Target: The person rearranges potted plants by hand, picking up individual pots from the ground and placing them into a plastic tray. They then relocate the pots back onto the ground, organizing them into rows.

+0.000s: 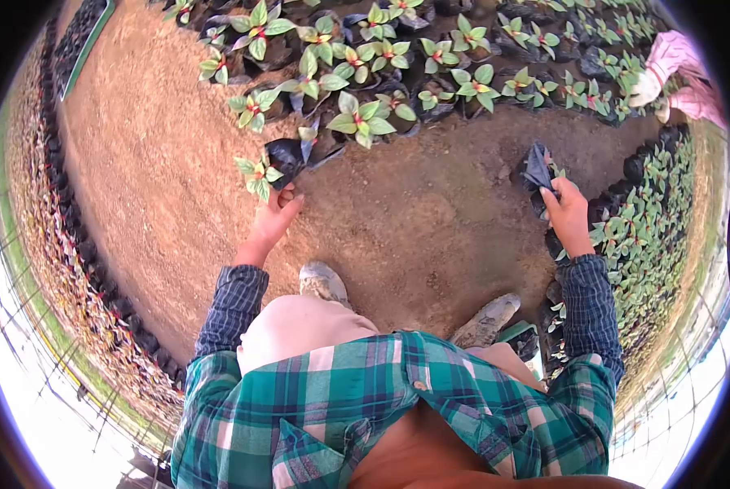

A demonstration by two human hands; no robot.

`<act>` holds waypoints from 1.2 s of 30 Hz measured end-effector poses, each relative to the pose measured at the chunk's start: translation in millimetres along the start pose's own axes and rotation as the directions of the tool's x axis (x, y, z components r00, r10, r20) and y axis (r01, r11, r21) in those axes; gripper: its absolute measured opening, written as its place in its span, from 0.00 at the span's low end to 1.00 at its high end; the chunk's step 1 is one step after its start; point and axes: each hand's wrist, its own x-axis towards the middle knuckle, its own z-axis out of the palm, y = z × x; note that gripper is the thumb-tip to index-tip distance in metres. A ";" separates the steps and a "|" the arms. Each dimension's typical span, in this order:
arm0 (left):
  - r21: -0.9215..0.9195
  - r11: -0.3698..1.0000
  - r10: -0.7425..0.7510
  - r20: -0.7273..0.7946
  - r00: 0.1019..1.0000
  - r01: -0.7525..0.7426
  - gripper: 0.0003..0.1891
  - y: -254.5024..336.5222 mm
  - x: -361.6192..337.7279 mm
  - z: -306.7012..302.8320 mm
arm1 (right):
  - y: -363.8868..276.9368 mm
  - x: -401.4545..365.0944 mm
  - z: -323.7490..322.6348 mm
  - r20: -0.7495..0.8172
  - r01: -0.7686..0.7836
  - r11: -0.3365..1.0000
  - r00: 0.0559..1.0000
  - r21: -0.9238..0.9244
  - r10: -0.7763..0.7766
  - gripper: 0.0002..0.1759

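Note:
My left hand [275, 218] is closed on a black plastic nursery bag [284, 160] at the near left corner of the bed. The bag is tipped over, and its seedling [257, 176] points to the left with green leaves and a reddish centre. On the other side, my right hand [569, 213] grips a second black nursery bag [537, 168], creased and tilted, just above the soil. A bit of leaf shows beside that bag; the rest of its plant is hidden.
Rows of bagged seedlings [361, 120] fill the far side. More plants [646, 216] line the right edge and others [75, 269] the left. A green-edged tray [88, 49] lies far left. Another person's gloved hand [648, 85] reaches in at upper right. My shoes [322, 282] stand on bare soil.

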 end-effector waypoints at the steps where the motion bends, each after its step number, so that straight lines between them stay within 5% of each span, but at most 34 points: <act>1: -0.016 1.000 -0.004 -0.010 1.000 0.004 0.14 -5.0 1.7 -2.3 | -21.6 -6.1 16.6 0.084 0.018 0.999 0.996 0.027 -0.020 0.08; 3: -0.081 0.996 0.030 -0.052 0.998 -0.034 0.12 -28.9 9.2 -3.6 | -61.3 -9.3 55.7 0.152 0.408 0.912 0.905 -0.052 -0.396 0.08; 5: -0.143 0.987 0.067 -0.085 0.994 -0.079 0.11 -28.9 6.6 -6.6 | -105.9 -12.4 92.7 0.249 0.540 0.841 0.810 0.036 -0.530 0.06; 8: -0.419 0.903 -0.179 -0.178 0.968 0.090 0.11 -34.9 6.1 -10.5 | -150.9 -12.0 156.8 0.261 0.819 0.574 0.556 -0.006 -0.790 0.07; 11: -0.625 0.777 -0.255 -0.201 0.946 0.076 0.16 -16.4 -7.8 -0.5 | -189.7 -13.5 208.3 0.225 0.880 0.474 0.467 -0.023 -0.855 0.05; 13: -0.482 0.864 -0.003 -0.286 0.958 -0.141 0.17 -14.5 -20.3 9.7 | -194.3 -10.8 240.1 0.241 0.901 0.432 0.429 -0.044 -0.871 0.05; 15: -0.693 0.708 -0.299 -0.122 0.946 0.134 0.22 -12.4 -24.0 8.2 | -188.5 -15.3 252.0 0.272 0.897 0.442 0.429 -0.017 -0.861 0.07; 17: -0.537 0.836 -0.243 -0.182 0.953 0.110 0.24 -17.3 -28.1 0.7 | -181.2 -24.6 257.0 0.304 0.889 0.458 0.433 0.011 -0.848 0.10; 19: -0.327 0.940 -0.182 -0.232 0.956 0.099 0.29 -21.2 -26.4 1.2 | -164.3 -38.7 240.4 0.090 0.814 0.577 0.571 0.066 -0.816 0.13; 21: -0.443 0.873 -0.328 -0.226 0.917 0.203 0.34 -12.1 -18.1 -4.5 | -129.7 -46.4 222.4 0.040 0.714 0.699 0.698 0.029 -0.715 0.17; 23: -0.447 0.857 -0.394 -0.250 0.884 0.255 0.35 -12.3 -4.9 -22.6 | -100.2 -61.5 193.3 -0.162 0.420 0.894 0.904 0.158 -0.396 0.13; 25: -0.440 0.874 -0.381 -0.356 0.853 0.207 0.33 -2.2 13.0 -39.8 | -48.5 -74.6 174.1 -0.349 0.183 0.971 0.929 0.155 -0.120 0.12; 29: -0.404 0.903 -0.333 -0.446 0.831 0.145 0.30 20.4 54.1 -72.5 | 46.5 -101.2 135.6 -0.589 -0.154 0.790 0.585 0.594 0.557 0.08; 31: -0.446 0.894 -0.287 -0.502 0.816 0.040 0.29 54.1 58.5 -71.5 | 84.2 -117.3 111.8 -0.670 -0.183 0.798 0.454 0.575 0.587 0.07; 33: -0.396 0.918 -0.217 -0.528 0.821 -0.012 0.28 58.5 73.4 -83.4 | 113.3 -128.8 91.8 -0.824 -0.354 0.900 0.408 0.253 0.393 0.15; 36: -0.349 0.934 -0.143 -0.563 0.814 -0.078 0.27 70.0 76.6 -81.9 | 105.0 -123.6 54.0 -0.866 -0.424 0.897 0.395 0.124 0.306 0.21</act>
